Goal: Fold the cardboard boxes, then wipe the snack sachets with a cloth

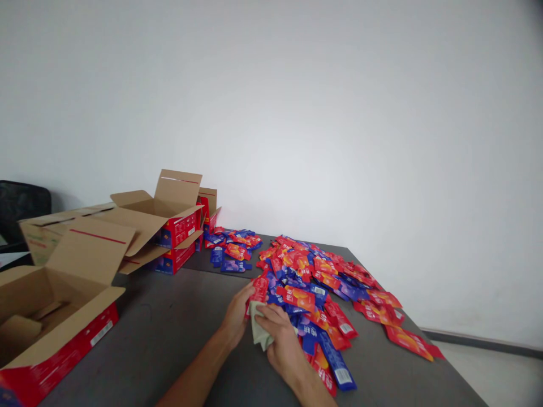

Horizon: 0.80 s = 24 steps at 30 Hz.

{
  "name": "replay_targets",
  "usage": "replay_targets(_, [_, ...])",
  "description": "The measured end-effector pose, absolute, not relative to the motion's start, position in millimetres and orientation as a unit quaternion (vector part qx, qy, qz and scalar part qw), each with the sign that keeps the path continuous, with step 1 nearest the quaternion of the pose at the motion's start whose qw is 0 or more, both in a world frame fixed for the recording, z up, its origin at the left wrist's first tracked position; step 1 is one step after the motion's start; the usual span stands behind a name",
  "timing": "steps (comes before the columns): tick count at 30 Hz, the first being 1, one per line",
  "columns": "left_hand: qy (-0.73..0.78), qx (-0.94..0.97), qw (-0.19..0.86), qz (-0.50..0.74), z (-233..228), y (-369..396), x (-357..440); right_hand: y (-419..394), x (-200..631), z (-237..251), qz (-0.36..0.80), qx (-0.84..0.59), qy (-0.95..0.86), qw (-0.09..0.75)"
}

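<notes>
The lone head view looks forward and down across the nearby bench [169, 333], facing a pale wall [339, 124] beyond it.

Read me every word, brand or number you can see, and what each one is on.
No text reads with certainty.
Red pouch in the left hand: white print, blurred.
Red-orange pouch: large white characters, too blurred to quote.
Blue pouch: barcode, digits too small.
Nearest box: white label, too small.
Brown carton: faint print, blurred.

Looks like packing rm: open cardbd boxes [184, 227], pouch pile [299, 297] on dk tbl [169, 328], plain wall [339, 113].
</notes>
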State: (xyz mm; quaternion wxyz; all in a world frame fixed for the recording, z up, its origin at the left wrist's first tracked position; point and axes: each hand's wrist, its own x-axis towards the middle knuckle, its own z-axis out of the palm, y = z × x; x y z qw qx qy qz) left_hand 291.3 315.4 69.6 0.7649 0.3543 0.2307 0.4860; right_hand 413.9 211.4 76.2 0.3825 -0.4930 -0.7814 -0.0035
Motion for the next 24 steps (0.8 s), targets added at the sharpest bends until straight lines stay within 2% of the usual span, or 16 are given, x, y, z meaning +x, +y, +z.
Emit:
replay_targets(4, [0.300,0.453,0.626,0.559,71.6,325.0,280.8,219.1,442.9,73.4,-0.033,-0.513,-0.700,0.496])
replay_targets(7, [0.375,0.548,0.464,0.586,65.9,333.6,270.8,225.2,469.2,71.6,-0.046,-0.560,-0.643,0.521])
replay_targets(15, [0.593,0.682,0.120,0.410,49.1,342.8,264.7,230.4,488.2,70.5,-0.054,-0.619,-0.584,0.522])
replay_targets(17, [0.585,0.721,0.111,0.354,48.7,338.7,277.4,228.7,484.1,72.8,-0.048,-0.628,-0.585,0.511])
replay_targets(21, [0.523,0.777,0.186,0.296,44.6,328.2,306.6,226.7,476.9,74.5,-0.041,-0.621,-0.601,0.501])
replay_targets(24, [0.493,0.744,0.313,0.325,39.6,326.1,315.4,227.3,474.8,71.9,-0.040,-0.609,-0.611,0.504])
